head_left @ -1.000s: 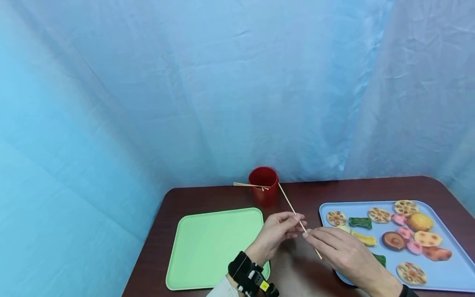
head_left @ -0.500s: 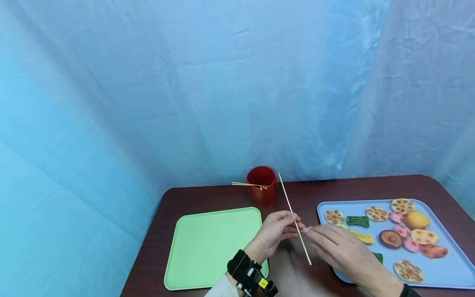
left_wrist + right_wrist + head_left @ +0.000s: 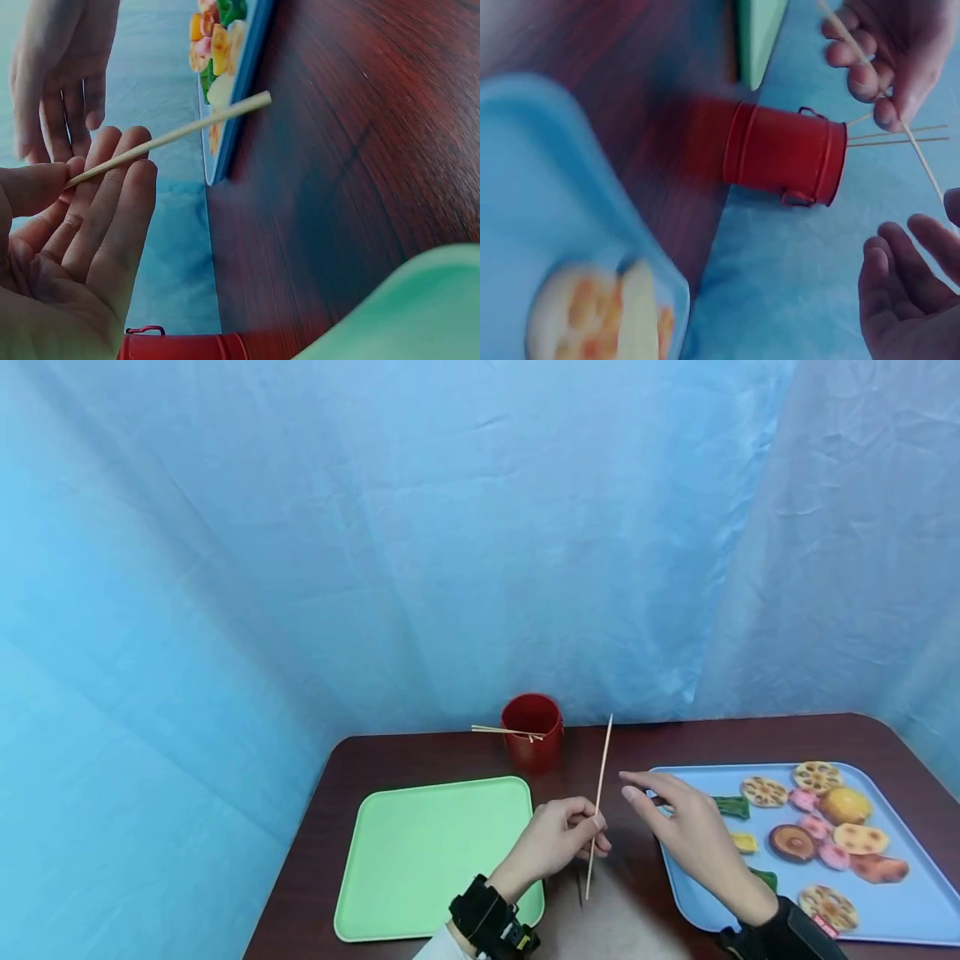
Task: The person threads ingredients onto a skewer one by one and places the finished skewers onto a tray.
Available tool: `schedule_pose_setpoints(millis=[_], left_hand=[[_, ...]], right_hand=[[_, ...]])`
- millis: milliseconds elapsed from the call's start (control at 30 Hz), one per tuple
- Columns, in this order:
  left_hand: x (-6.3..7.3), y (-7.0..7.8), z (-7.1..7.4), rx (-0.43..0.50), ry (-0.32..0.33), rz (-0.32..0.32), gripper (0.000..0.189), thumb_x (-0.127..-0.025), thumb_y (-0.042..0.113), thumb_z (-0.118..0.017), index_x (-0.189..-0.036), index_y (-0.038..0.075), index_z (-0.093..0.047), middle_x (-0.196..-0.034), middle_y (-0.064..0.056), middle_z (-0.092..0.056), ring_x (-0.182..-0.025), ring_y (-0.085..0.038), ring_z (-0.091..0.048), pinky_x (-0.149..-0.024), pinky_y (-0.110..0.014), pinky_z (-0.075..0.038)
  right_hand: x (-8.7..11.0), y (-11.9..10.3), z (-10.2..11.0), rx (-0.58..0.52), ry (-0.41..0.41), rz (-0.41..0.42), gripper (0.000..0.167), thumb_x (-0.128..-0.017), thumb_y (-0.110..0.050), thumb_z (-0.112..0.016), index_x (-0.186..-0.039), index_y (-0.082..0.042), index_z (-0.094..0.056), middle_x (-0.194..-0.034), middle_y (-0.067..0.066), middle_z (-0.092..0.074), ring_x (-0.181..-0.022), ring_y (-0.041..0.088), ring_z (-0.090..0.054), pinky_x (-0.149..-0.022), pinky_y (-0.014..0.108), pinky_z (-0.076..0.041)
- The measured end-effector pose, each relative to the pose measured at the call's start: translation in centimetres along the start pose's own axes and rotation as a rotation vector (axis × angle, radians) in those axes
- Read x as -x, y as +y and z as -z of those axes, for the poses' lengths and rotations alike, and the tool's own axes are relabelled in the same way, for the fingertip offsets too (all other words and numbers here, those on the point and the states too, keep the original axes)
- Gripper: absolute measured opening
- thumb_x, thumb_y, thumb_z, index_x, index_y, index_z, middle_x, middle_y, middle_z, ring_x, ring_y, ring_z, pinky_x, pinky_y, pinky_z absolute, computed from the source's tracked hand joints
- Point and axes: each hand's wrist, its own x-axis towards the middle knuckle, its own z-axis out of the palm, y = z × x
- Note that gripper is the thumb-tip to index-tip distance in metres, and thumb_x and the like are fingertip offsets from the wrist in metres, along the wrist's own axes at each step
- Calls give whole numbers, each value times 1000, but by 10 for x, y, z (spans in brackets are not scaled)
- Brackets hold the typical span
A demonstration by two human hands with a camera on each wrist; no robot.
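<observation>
A table (image 3: pixel 427 756) with a dark reddish-brown, wood-grained top; its two far corners are rounded, and its near edge lies outside the head view. Three things stand directly on it. On the left, a light green rectangular tray (image 3: pixel 427 860) lies flat, with rounded corners and a raised rim. On the right lies a larger light blue tray (image 3: pixel 922 906), also round-cornered and rimmed, its near right corner cut off by the frame. Near the far edge, just beyond the green tray's far right corner, a red cylindrical container stands upright (image 3: pixel 536 756). A pale sheen marks the tabletop between the trays.
</observation>
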Motion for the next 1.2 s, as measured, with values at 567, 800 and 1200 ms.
schedule_pose_setpoints(millis=[567, 800, 1200], left_hand=[[2, -6, -3, -85, 109, -13, 11, -97, 11, -72, -98, 2, -79, -70, 3, -72, -59, -6, -68, -58, -24, -58], [4, -11, -1, -99, 176, -65, 13, -97, 12, -72, -100, 2, -80, -75, 4, -75, -62, -1, -69, -61, -22, -57], [16, -22, 8, -168, 210, -81, 14, -96, 17, -75, -99, 5, -82, -72, 7, -72, -60, -1, -62, -55, -20, -50]], right_hand=[[-16, 8, -8, -594, -104, -455, 43, -104, -37, -63, -120, 4, -67, -103, 18, -73, -89, 12, -71, -76, 29, -58], [-17, 15, -2, -510, -143, -466, 49, -104, -42, -62, -122, 3, -67, -103, 10, -75, -91, 14, -71, -78, 31, -58], [1, 61, 39, -21, -347, -254, 25, -103, -26, -65, -111, -4, -74, -93, 0, -74, -80, 11, -67, -64, 29, -52]])
